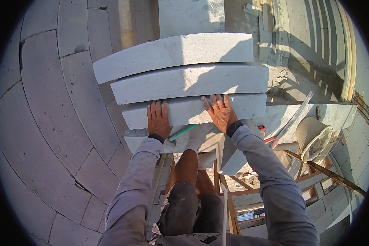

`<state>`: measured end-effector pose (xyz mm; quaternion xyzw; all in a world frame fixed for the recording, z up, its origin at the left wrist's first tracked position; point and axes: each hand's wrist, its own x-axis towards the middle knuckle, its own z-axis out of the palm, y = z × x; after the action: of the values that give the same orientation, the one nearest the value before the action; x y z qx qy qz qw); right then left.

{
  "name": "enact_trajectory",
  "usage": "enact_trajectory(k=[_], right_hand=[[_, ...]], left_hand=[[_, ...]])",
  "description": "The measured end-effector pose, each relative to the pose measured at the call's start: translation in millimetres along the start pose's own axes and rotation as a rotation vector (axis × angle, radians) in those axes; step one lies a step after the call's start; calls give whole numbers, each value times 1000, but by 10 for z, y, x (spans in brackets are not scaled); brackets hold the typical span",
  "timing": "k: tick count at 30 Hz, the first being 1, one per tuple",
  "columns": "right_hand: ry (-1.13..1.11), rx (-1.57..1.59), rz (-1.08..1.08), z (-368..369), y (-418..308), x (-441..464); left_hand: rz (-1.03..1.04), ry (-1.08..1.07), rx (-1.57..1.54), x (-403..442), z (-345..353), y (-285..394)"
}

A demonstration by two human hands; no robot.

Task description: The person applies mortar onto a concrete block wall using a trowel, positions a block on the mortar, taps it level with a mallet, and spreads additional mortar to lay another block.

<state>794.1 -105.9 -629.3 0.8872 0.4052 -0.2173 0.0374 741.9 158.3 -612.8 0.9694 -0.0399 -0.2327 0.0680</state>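
Three long pale blocks lie side by side across the middle of the head view: a far block [217, 48], a middle block [160, 83] and a near block [184, 110]. My left hand [158, 119] rests palm down on the left part of the near block, fingers stretched forward. Toward that block's right part, my right hand [220, 112] lies flat with its fingers spread. Neither hand is wrapped round anything. A green-handled tool [183, 132] lies between my forearms, just below the near block.
A block wall [69, 102] runs along the left side. On the right are a saw with a red handle [293, 117] and a whitish bucket [309, 133]. Wooden beams [336, 176] and gaps show beneath, around my legs.
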Motion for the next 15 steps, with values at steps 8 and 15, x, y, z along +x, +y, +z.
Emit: enact_trajectory(k=[8,15], right_hand=[[-45,35,-7,-145,19,15],[-107,141,-88,-928,72,-299]], left_hand=[[-29,-115,29,14,-151,34],[9,-119,-30,-248,-809,92]])
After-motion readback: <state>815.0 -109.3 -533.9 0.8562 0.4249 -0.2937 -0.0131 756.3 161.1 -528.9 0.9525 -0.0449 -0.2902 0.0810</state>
